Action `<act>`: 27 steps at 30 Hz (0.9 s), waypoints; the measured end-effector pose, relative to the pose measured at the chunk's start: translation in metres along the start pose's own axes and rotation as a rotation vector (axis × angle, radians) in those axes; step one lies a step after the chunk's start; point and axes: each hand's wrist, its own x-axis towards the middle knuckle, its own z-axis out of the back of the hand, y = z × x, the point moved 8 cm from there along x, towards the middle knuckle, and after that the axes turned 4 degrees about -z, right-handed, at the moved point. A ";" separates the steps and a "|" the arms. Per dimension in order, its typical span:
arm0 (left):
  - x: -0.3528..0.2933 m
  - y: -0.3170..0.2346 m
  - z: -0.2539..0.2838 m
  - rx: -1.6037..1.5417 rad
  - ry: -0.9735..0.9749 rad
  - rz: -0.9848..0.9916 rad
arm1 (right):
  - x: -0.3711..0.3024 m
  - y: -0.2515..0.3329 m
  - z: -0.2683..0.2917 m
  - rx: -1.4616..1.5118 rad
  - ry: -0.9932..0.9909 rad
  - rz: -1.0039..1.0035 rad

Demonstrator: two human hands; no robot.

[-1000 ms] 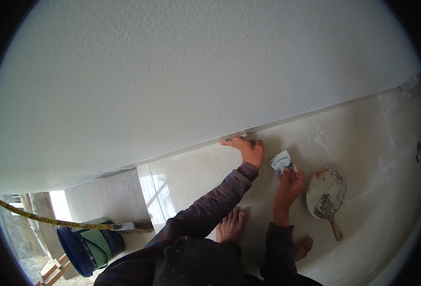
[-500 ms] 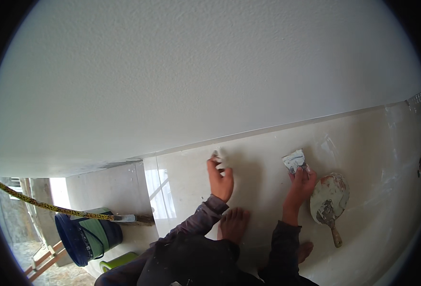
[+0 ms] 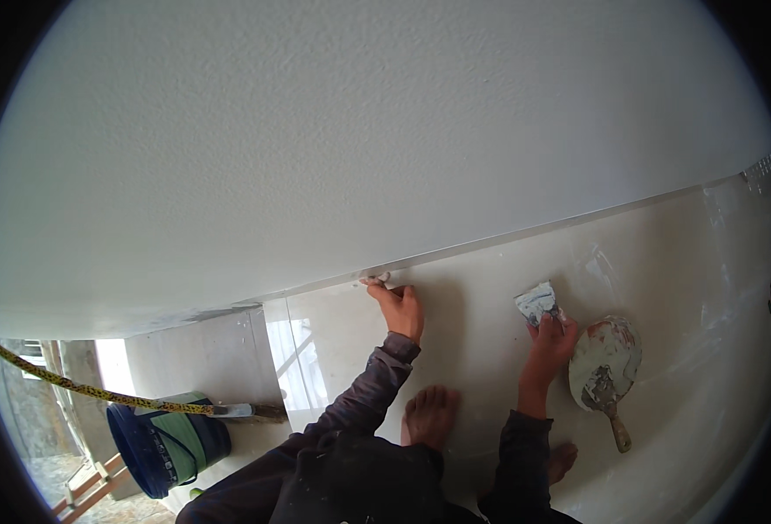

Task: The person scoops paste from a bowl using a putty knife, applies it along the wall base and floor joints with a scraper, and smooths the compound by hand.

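My right hand (image 3: 549,349) grips a putty knife (image 3: 537,301), its wide blade smeared with white and grey putty, held just above the tiled floor. My left hand (image 3: 400,307) reaches to the foot of the white wall (image 3: 385,131), by the thin skirting edge. Its fingers are pinched together at a small pale thing (image 3: 376,279) that I cannot make out. Beside my right hand a rounded, putty-covered trowel (image 3: 606,362) with a short wooden handle lies on the floor.
A dark blue bucket (image 3: 145,450) with a green label stands to the left. A yellow-and-black patterned pole with a brush-like end (image 3: 254,410) slants across its top. My bare feet (image 3: 431,415) are on the glossy tiles. An orange-brown ladder-like frame (image 3: 97,489) shows at lower left.
My left hand has moved forward and slightly left, up to the base of the wall. The putty knife in my right hand has hardly moved. The view has shifted slightly.
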 end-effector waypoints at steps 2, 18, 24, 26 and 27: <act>-0.011 -0.003 -0.039 -0.139 0.120 0.121 | 0.002 0.005 0.011 -0.028 -0.048 0.014; -0.069 -0.039 -0.169 0.309 0.909 -0.159 | -0.006 0.001 0.019 -0.040 -0.062 -0.018; -0.082 -0.067 -0.111 -0.056 0.772 -0.077 | 0.000 0.009 0.014 -0.006 -0.029 -0.008; -0.064 -0.072 -0.057 0.088 0.592 -0.247 | 0.004 0.011 0.017 0.032 -0.055 -0.021; -0.054 -0.061 -0.026 0.159 0.490 -0.166 | 0.005 0.011 0.017 0.032 -0.060 -0.027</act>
